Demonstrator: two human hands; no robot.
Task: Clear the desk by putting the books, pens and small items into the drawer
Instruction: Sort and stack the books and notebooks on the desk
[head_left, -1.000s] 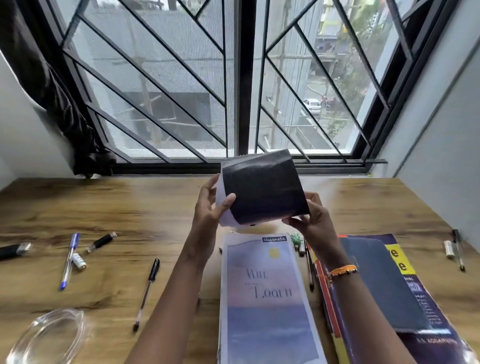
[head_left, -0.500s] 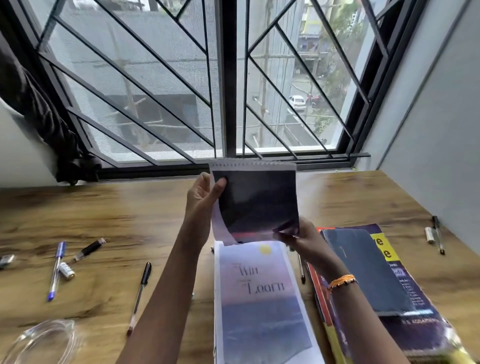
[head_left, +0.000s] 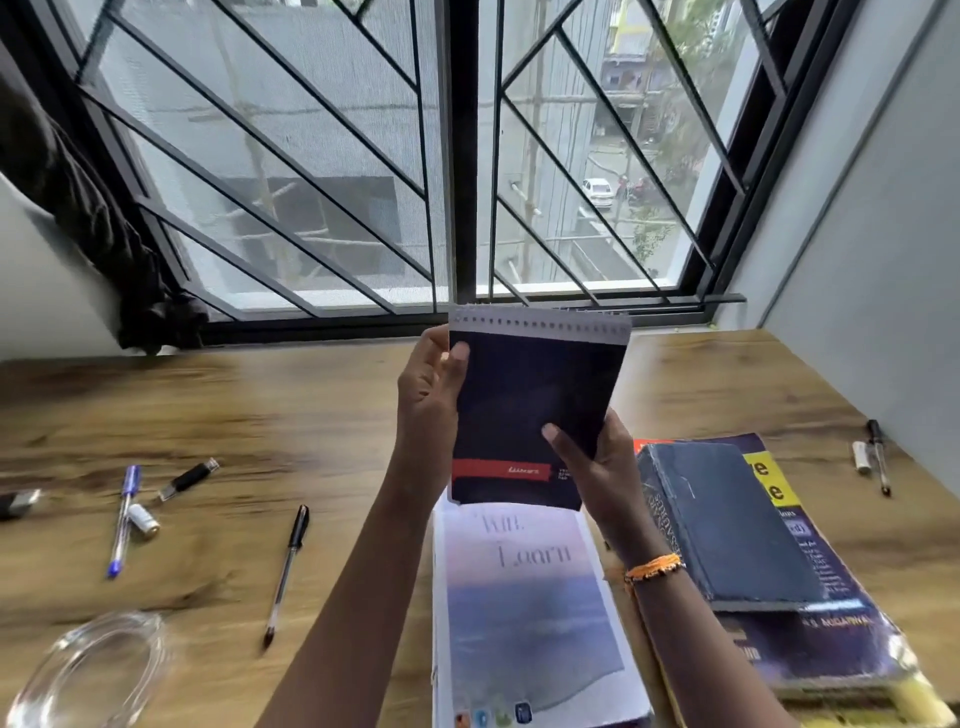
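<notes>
Spiral notepad (head_left: 535, 410), dark cover with a red band, held upright above the wooden surface (head_left: 322, 415), before the barred window (head_left: 415, 156). Beneath it: a pale notebook (head_left: 524, 613) lettered "Learn". To the right: a dark blue book (head_left: 727, 525) lying on a larger purple-and-yellow book (head_left: 831, 634); further right, a black pen (head_left: 879, 457) beside a small white item (head_left: 860, 457). To the left: a black-capped pen (head_left: 287, 566), a blue pen (head_left: 122, 519), a small battery (head_left: 143, 518), a black stick-shaped item (head_left: 188, 478), a clear glass dish (head_left: 88, 670). Left hand (head_left: 428, 384) grips the notepad's upper left edge, thumb on the cover. Right hand (head_left: 597, 462), orange wristband (head_left: 652, 566), grips the lower right corner, thumb across the cover.
</notes>
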